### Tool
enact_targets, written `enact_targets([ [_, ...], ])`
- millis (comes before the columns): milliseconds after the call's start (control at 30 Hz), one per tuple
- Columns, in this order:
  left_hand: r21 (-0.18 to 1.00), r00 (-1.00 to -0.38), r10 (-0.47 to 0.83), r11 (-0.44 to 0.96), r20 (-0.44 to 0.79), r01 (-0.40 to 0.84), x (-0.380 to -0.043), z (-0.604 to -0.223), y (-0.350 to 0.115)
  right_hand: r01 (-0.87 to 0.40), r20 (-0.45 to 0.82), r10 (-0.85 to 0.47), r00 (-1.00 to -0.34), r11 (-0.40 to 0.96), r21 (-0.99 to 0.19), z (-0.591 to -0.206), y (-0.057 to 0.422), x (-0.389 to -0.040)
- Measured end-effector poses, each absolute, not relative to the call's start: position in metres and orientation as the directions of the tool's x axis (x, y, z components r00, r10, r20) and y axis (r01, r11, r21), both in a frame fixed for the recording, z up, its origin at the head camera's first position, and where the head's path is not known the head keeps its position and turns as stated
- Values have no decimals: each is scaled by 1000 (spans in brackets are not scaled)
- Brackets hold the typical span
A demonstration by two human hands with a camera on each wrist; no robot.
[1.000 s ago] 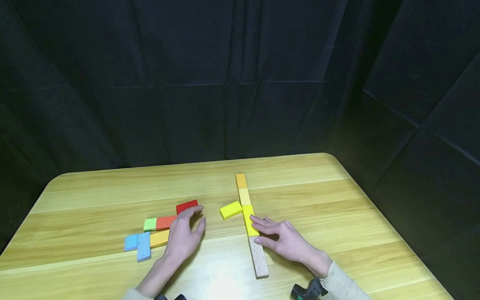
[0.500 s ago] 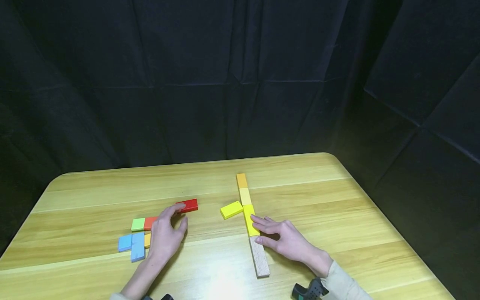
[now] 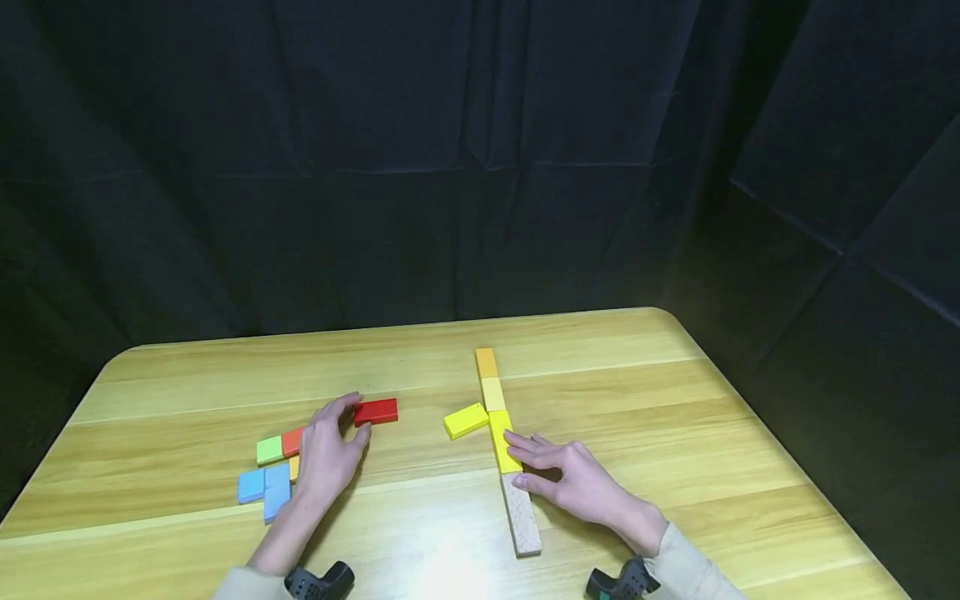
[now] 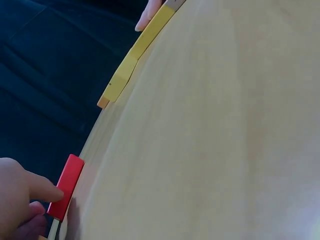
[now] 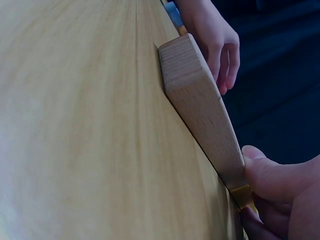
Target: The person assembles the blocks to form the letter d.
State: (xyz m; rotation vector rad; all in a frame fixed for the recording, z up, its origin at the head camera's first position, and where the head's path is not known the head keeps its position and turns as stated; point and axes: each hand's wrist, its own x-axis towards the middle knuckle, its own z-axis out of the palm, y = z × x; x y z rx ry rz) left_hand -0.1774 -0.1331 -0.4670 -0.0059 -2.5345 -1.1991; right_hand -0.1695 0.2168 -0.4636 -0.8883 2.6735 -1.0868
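Note:
In the head view my left hand (image 3: 327, 454) is at the left end of a red block (image 3: 377, 411), its thumb and fingers apart and curved around that end. The left wrist view has a fingertip against the red block's side; I cannot tell whether it presses. My right hand (image 3: 573, 482) lies beside a row of blocks, fingertips touching the long yellow block (image 3: 503, 442) and thumb at the speckled pale wooden block (image 3: 521, 514). A cream block (image 3: 492, 394) and an orange block (image 3: 486, 362) continue that row. A loose yellow block (image 3: 465, 421) slants against it.
Left of my left hand lie a green block (image 3: 269, 451), an orange-red block (image 3: 292, 442), a light blue block (image 3: 251, 486), a longer blue block (image 3: 277, 492) and a partly hidden orange block (image 3: 294, 468). The wooden table (image 3: 187, 550) ends at a dark curtain (image 3: 375, 208).
My left hand has moved left, and the green, orange-red and blue blocks have shifted left with it. Its fingers have come off the red block's top. The right hand stays put.

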Motion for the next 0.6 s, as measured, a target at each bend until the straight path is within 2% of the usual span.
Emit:
enact_targets([
  [233, 713, -952, -100, 686, 289, 145, -181, -467, -134, -483, 107, -563, -819, 576, -659, -465, 217, -168],
  [600, 639, -933, -50, 742, 355, 203, -180, -469, -131, -490, 113, -566, -816, 576, -654, -465, 217, -170],
])
